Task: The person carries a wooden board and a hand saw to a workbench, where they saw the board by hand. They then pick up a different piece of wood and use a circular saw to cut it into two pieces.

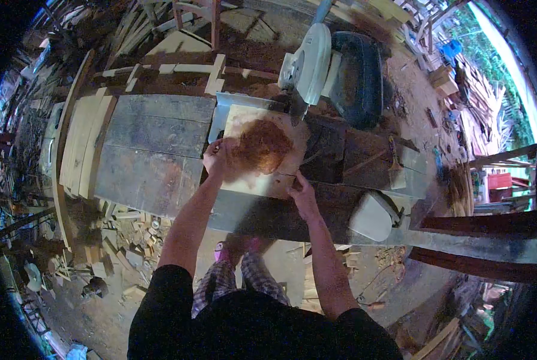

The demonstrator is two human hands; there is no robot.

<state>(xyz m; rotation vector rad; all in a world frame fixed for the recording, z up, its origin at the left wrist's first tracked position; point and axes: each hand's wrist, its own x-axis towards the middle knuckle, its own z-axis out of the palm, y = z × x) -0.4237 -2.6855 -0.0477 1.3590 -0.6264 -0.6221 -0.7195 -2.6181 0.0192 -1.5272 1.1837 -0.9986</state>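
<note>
A pale square board [253, 185] lies on the dark workbench. Heaped on its middle is reddish-brown sawdust [267, 147]. At the board's left edge is my left hand [215, 159], its fingers curled closed around that edge. My right hand [303, 195] is at the lower right corner of the board, thumb and finger pinched together. A thin dark stick-like piece [286, 174] points from those fingertips toward the sawdust; its kind is too small to make out. Just beyond the board stands a cream-coloured machine [313, 66] with a rounded housing, its lower tip near the board's far right corner.
Wide grey planks [154, 141] form the bench top on the left, with pale boards [79, 144] at its end. A white lid-like piece [370, 219] and a brush-like tool [394, 157] lie to the right. Wood offcuts [139, 240] litter the floor.
</note>
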